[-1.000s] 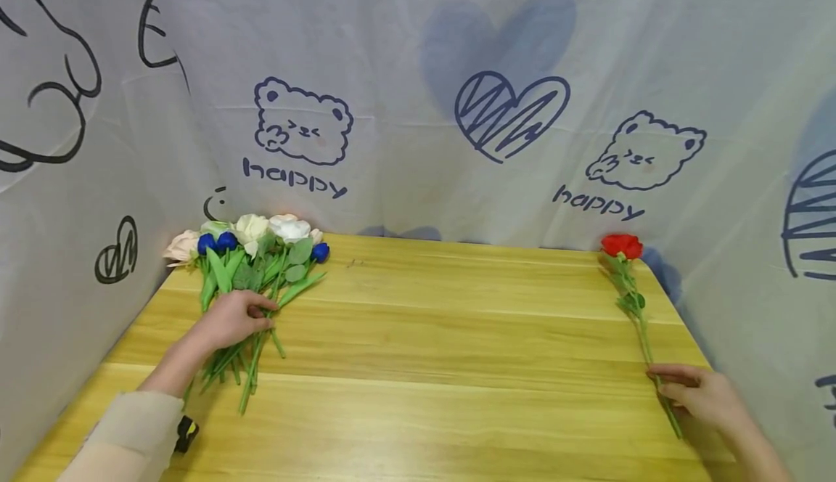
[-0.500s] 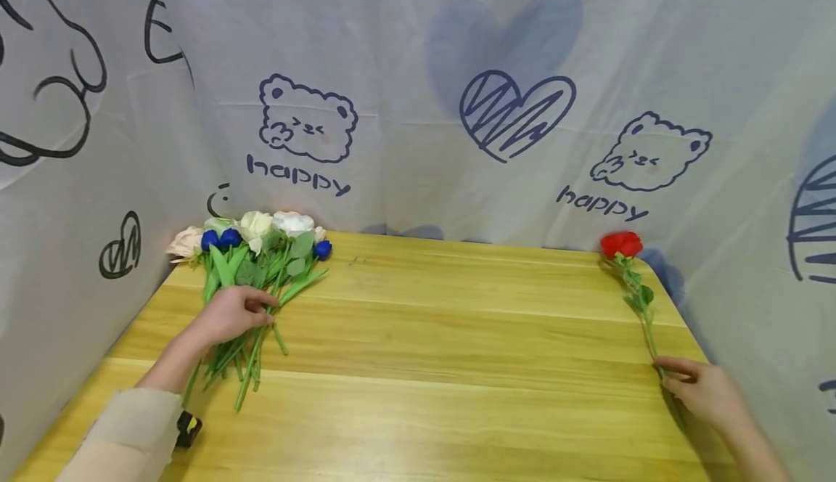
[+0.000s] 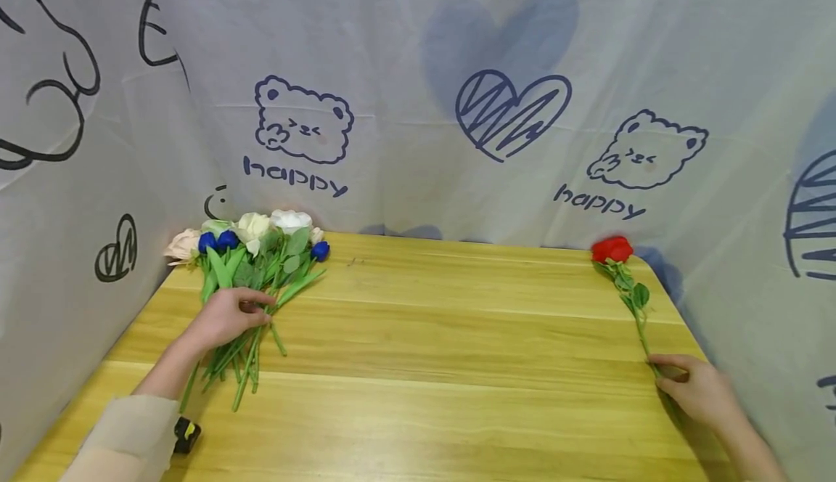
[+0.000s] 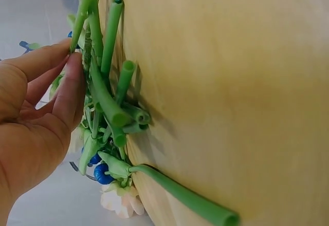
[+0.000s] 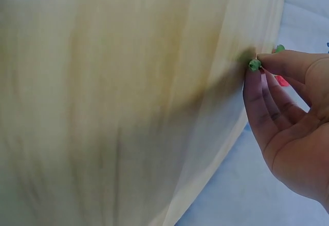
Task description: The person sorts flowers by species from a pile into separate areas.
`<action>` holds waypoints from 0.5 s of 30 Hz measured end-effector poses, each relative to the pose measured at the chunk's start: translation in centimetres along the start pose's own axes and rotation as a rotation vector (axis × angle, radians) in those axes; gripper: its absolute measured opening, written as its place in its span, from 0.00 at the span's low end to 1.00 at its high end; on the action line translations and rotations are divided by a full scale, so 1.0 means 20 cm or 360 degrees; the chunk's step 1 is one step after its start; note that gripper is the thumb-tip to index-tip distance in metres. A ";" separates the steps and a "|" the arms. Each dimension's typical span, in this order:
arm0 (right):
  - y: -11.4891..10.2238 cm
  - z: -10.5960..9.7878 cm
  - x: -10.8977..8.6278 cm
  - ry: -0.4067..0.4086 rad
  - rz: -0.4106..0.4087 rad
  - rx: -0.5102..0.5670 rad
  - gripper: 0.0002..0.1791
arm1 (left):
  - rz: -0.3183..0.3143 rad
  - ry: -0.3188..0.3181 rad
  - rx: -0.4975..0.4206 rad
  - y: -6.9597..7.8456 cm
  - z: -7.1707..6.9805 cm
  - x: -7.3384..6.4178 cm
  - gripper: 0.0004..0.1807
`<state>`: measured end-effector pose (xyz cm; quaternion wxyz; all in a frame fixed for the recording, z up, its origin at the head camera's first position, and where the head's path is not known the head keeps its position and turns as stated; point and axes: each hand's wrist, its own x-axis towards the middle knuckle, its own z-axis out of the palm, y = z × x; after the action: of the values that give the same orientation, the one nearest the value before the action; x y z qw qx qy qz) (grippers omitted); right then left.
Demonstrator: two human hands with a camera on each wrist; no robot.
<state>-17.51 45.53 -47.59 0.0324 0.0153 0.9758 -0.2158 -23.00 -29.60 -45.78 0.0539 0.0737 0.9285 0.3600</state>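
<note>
At the table's right side my right hand (image 3: 702, 393) pinches the stem of a red rose (image 3: 612, 250) between thumb and fingers. The bloom points to the far edge; the cut stem end (image 5: 254, 65) shows at the fingertips in the right wrist view. On the left, a pile of artificial flowers (image 3: 253, 228) in white, cream, pale pink and blue lies with stems toward me. My left hand (image 3: 228, 315) is over these stems. In the left wrist view its thumb and finger pinch a green stem (image 4: 85, 10); several other stem ends (image 4: 119, 117) stick out beside it.
A small black and yellow object (image 3: 186, 435) lies by the left sleeve, partly hidden. White cloth (image 3: 398, 184) with drawings hangs behind and beside the wooden table (image 3: 444, 337).
My right hand has shifted slightly forward, and the rose's bloom has swung a little left. Its lower stem, seen past the hand before, no longer shows there. My left hand has barely moved.
</note>
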 end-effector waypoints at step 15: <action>-0.10 -0.01 0.00 0.0091 0.0140 0.0204 0.33 | 0.0006 0.0150 -0.0167 0.05 0.01 -0.01 0.22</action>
<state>-17.57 43.82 -46.50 0.0129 0.0663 0.9589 -0.2757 -22.63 -28.91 -45.24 0.0131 0.0555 0.9097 0.4113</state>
